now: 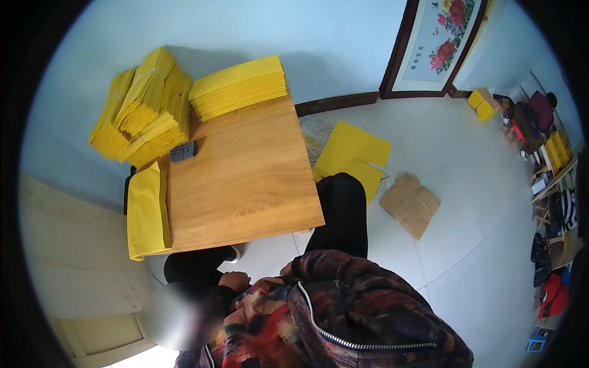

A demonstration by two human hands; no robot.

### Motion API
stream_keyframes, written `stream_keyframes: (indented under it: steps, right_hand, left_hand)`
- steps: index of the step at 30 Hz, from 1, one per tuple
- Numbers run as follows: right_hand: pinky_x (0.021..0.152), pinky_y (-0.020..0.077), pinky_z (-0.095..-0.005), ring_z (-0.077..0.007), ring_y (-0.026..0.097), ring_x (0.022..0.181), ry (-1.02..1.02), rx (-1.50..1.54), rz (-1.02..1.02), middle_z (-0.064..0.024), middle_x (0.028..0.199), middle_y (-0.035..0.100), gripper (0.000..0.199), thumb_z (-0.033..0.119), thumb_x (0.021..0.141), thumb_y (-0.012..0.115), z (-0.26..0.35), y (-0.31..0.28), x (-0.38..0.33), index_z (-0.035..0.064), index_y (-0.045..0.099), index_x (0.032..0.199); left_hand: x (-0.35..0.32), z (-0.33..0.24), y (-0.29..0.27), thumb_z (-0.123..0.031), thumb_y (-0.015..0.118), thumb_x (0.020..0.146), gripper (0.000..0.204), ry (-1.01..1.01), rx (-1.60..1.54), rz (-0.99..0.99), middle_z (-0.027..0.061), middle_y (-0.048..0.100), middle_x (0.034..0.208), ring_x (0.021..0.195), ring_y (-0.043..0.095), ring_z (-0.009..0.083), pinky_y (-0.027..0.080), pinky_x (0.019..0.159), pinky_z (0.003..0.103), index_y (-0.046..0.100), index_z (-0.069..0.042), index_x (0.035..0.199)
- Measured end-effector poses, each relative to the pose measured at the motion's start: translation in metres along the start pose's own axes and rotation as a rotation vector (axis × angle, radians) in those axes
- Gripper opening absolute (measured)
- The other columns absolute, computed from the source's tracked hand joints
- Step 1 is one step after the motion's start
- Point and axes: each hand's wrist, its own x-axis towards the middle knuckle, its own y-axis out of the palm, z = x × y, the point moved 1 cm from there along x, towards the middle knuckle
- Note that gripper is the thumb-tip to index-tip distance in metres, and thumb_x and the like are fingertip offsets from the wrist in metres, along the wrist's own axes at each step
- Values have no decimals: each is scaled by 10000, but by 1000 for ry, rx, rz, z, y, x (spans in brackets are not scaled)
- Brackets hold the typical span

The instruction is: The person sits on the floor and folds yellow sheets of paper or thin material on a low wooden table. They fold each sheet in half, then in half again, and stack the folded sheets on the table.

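Observation:
My left hand (pixel 235 281) rests low over my lap, its fingers curled in with nothing visible in them. Only a small part of my right hand (pixel 286 270) shows past the dark patterned sleeve, and its fingers are hidden. Both hands are apart from the wooden table (pixel 245 184) in front of me. A long folded yellow paper piece (pixel 147 211) lies along the table's left edge, nearest my left hand. At the back stands a neat stack of yellow folded paper pieces (pixel 239 86). Tied yellow bundles (pixel 147 98) are piled to its left, beside a small dark grey ridged block (pixel 183 151).
On the floor right of the table lie a yellow sheet (pixel 356 153) and a brown paper piece (pixel 410 204). A framed flower picture (pixel 435 49) leans by the back wall. Shelves with bags and clothing (pixel 558 208) line the far right. A cream cabinet (pixel 80 245) stands left.

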Motion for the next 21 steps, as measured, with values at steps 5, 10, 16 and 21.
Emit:
stream_keyframes:
  steps: [5,10,16,21]
  right_hand:
    - [896,491,-393,-299,630,1057,-35,24,-4,-200,1145,653,273,204,932,572,-4,-3,6,57,632,1153]
    - [897,491,-390,-297,630,1058,-56,44,6,-199,1145,653,276,203,931,574,-3,-2,11,55,629,1157]
    - [898,491,-387,-295,630,1059,-84,77,20,-198,1145,654,279,203,931,576,-4,1,15,54,626,1163]
    - [899,491,-384,-294,631,1061,-86,104,24,-197,1145,654,283,202,931,578,-6,3,15,53,624,1167]
  left_hand:
    - [-1,-1,-2,-382,422,947,410,-33,0,10,172,705,1032,996,665,355,481,896,501,701,-86,1000]
    - [-2,-1,-3,-377,414,947,410,-16,-12,17,168,706,1030,970,670,353,476,892,496,701,-88,994]
    - [-4,-1,-2,-376,411,948,412,-33,-41,30,158,710,1017,966,672,345,470,897,492,706,-90,978]
    - [-5,-2,-3,-379,427,947,405,-50,-44,21,154,712,1005,948,677,342,487,872,487,707,-88,970]
